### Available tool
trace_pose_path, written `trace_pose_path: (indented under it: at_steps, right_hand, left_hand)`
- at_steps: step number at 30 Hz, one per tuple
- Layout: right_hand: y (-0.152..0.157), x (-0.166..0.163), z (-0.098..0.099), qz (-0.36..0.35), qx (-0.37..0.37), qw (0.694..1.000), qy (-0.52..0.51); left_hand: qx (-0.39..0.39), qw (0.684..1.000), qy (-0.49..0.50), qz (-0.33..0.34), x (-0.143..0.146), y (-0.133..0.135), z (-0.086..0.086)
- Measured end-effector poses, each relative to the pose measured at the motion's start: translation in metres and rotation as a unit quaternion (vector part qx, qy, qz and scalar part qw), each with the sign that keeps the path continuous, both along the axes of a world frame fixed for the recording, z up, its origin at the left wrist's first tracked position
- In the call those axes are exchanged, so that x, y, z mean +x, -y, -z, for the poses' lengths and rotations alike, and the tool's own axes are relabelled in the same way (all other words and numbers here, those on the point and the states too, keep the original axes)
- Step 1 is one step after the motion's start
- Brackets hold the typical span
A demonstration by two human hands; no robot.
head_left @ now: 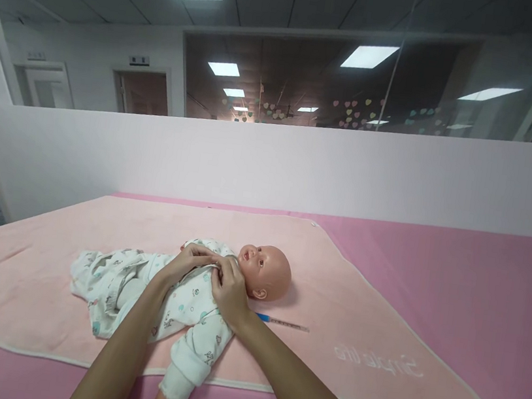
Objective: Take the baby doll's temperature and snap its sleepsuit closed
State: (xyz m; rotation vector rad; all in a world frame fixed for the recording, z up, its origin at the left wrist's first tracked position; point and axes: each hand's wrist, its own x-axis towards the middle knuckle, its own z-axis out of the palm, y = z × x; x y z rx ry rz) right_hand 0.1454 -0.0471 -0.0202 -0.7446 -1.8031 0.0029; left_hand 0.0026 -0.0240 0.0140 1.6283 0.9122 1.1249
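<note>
Door sign (139, 61): it hangs over the brown door in the back; its characters are too small for us to read.
Doll's legs (106, 283): we see them in printed white cloth, toward the left edge of the pink blanket (34, 299).
Left hand (188, 261): its bent fingers pinch the front of the shirt, close under the doll's chin.
Shirt (193, 298): white with small printed figures; one sleeve crosses the near edge of the blanket.
Right hand (228, 290): it touches the left one and pinches the same cloth at the collar.
Doll (270, 273): it lies on its back in the blanket's middle, head to the right.
Thin stick (283, 323): blue-ended, beside the right forearm; we cannot read its marks.
Lettering (378, 360): white, mirrored, toward the near right corner; we read "Simple life".
</note>
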Motion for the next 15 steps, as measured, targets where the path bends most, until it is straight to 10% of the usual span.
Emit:
trace_pose_path:
  at_steps: [15]
  right_hand:
    - [-0.0029, 0.0009, 0.0030, 0.010, 0.039, 0.998, 0.042]
  left_hand:
    - [-0.003, 0.999, 0.014, 0.040, -0.0071, -0.0016, 0.0025]
